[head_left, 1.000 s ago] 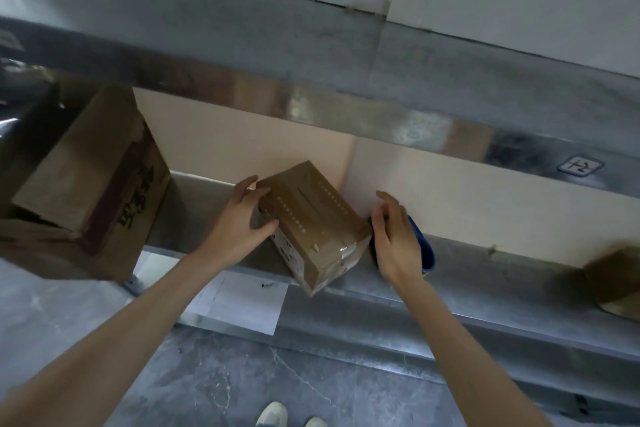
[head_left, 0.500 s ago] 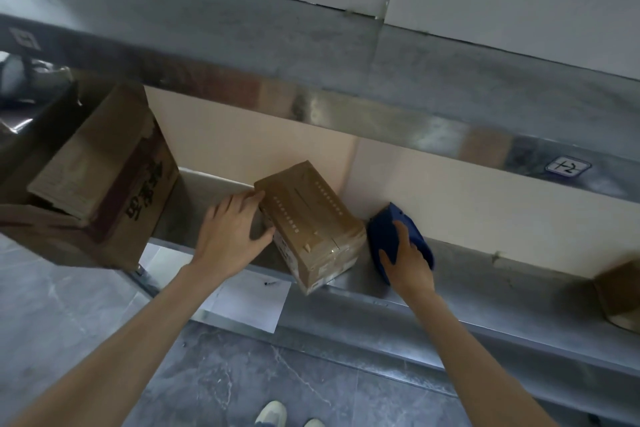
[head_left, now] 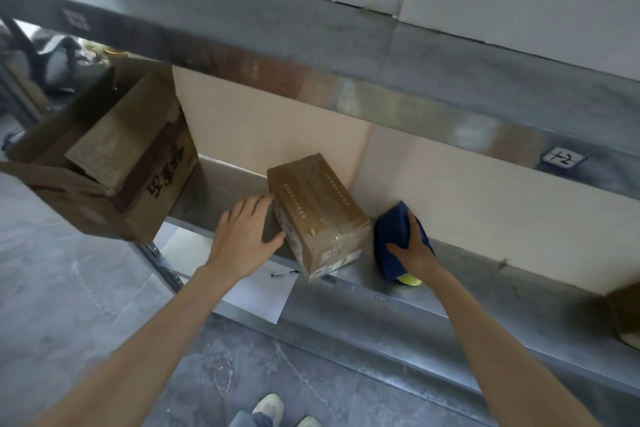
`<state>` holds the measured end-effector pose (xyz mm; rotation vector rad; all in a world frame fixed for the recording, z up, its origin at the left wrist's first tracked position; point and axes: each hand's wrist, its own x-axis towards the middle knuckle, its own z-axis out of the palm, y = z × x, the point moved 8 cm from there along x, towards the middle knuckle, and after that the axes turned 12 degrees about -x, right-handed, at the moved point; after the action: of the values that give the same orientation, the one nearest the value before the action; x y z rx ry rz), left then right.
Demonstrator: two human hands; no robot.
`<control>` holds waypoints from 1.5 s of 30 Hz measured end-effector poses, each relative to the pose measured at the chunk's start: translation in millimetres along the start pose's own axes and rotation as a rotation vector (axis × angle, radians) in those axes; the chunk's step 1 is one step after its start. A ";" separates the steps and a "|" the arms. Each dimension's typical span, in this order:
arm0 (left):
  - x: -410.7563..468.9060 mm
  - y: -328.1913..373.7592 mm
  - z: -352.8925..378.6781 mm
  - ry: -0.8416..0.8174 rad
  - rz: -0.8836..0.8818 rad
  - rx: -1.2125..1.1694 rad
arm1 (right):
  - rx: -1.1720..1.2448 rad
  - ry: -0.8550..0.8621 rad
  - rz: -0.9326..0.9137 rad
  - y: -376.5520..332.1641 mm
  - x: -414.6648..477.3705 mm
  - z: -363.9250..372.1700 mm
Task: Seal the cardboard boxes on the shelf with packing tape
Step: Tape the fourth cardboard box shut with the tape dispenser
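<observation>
A small brown cardboard box stands on the metal shelf, its top and front end covered with shiny tape. My left hand lies against the box's left side, fingers straight and thumb touching the lower edge. Just right of the box sits a blue tape dispenser with a yellow part at its near end. My right hand grips it from above, fingers curled over its top. A large open cardboard box with dark printed characters stands at the shelf's left end.
An upper shelf beam hangs low over the box. Another cardboard box shows partly at the right edge. A white paper sheet hangs below the shelf lip. Grey tiled floor and my shoes lie below.
My right hand left the box's right side and closed over the blue tape dispenser. My left hand loosened from gripping the box's far corner to lying flat against its left side.
</observation>
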<state>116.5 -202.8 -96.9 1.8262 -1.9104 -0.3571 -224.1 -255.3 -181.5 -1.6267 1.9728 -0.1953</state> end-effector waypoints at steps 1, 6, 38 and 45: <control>-1.4 0.1 0.9 -0.001 -0.002 -0.004 | -0.009 -0.015 -0.007 -0.9 0.3 0.5; -8.3 -2.4 2.9 0.003 -0.023 -0.030 | -0.072 -0.058 -0.038 -5.0 1.1 0.3; -18.5 45.9 23.0 0.018 0.156 -0.310 | 0.011 0.132 -0.635 -121.7 -94.2 -89.7; -20.5 41.7 17.9 -0.050 0.177 -0.463 | -0.293 0.195 -0.779 -145.9 -106.7 -53.5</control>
<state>71.5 -181.6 -94.8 1.3495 -1.8154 -0.7203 -116.0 -204.4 -35.8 -2.5964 1.4352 -0.3800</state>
